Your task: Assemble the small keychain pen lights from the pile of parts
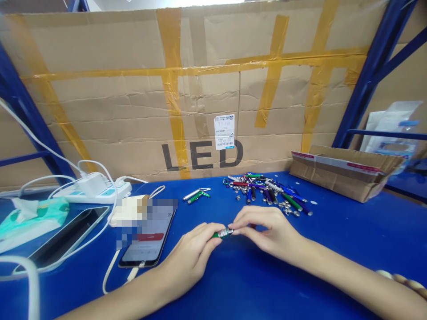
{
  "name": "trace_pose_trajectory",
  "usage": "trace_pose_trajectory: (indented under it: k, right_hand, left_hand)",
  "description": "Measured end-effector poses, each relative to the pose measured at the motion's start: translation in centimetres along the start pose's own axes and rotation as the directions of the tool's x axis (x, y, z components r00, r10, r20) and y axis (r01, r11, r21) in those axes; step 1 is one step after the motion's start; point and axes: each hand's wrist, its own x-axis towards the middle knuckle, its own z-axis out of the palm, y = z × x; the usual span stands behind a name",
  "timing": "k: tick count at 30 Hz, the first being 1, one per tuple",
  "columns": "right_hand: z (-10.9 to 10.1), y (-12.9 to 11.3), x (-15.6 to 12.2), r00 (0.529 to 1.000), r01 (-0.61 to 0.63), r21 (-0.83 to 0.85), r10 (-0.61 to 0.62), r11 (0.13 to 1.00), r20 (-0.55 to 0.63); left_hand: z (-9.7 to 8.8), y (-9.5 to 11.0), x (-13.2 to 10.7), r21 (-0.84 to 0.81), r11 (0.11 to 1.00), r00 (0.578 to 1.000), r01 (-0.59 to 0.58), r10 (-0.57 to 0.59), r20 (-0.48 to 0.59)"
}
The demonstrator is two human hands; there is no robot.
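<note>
Both hands meet over the blue table (253, 280) on a small green keychain flashlight (223, 233). My left hand (191, 255) pinches its body between thumb and fingers. My right hand (267, 231) pinches its silver end with curled fingers. Behind the hands lies a pile of several small coloured flashlights and silver parts (267, 191). Two more small flashlights (197, 194), one silver and one green, lie apart to the left of the pile.
A phone (147, 242) on a white cable lies left of my hands, a tablet (63, 240) and a power strip (93, 189) farther left. An open cardboard box (343, 171) sits at the right. A taped cardboard wall marked LED (200, 89) stands behind.
</note>
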Motion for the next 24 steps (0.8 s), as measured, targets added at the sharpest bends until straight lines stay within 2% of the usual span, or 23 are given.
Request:
trace_pose_trajectory:
  k: [4, 8, 11, 13, 15, 17, 19, 20, 22, 24]
  right_hand:
    - [-0.4, -0.8, -0.1, 0.990, 0.112, -0.253, -0.086, 0.961, 0.110]
    - [-0.9, -1.5, 0.0, 0.959, 0.214, -0.473, -0.092, 0.855, 0.266]
    - [-0.8, -1.6, -0.1, 0.930, 0.264, -0.502, -0.079, 0.823, 0.359]
    - [-0.7, -1.5, -0.3, 0.920, 0.240, -0.464, -0.047, 0.853, 0.389]
    - [-0.5, -1.6, -0.5, 0.916, 0.165, -0.385, 0.003, 0.908, 0.401]
    - [-0.2, -1.7, -0.6, 0.917, 0.039, -0.263, 0.070, 0.964, 0.393]
    - [-0.1, -2.0, -0.6, 0.906, -0.148, -0.110, 0.179, 0.983, 0.383]
    - [0.0, -2.2, -0.6, 0.885, -0.270, -0.029, 0.260, 0.962, 0.387]
    - [0.2, -2.3, -0.6, 0.784, -0.535, 0.145, 0.425, 0.832, 0.453]
    - [0.4, -2.1, -0.5, 0.648, -0.736, 0.307, 0.496, 0.603, 0.578]
  left_hand:
    - [0.0, -0.1, -0.1, 0.006, 0.998, 0.998, -0.056, 0.055, 0.006]
    - [0.0, 0.0, -0.3, 0.032, 0.996, 0.996, -0.081, 0.080, 0.033]
    - [0.1, 0.0, -0.5, 0.104, 0.990, 0.994, -0.095, 0.090, 0.053]
    - [0.3, -0.1, -0.6, 0.143, 0.983, 0.993, -0.115, 0.109, 0.050]
    - [0.4, -0.1, -0.6, 0.159, 0.977, 0.990, -0.142, 0.138, 0.041]
    - [0.4, -0.1, -0.5, 0.171, 0.970, 0.985, -0.175, 0.171, 0.036]
    - [0.4, -0.1, -0.5, 0.193, 0.961, 0.980, -0.197, 0.193, 0.040]
    - [0.3, 0.0, -0.5, 0.209, 0.956, 0.979, -0.206, 0.200, 0.049]
    - [0.2, 0.1, -0.5, 0.253, 0.941, 0.974, -0.225, 0.214, 0.068]
    - [0.2, 0.2, -0.4, 0.302, 0.920, 0.969, -0.248, 0.232, 0.088]
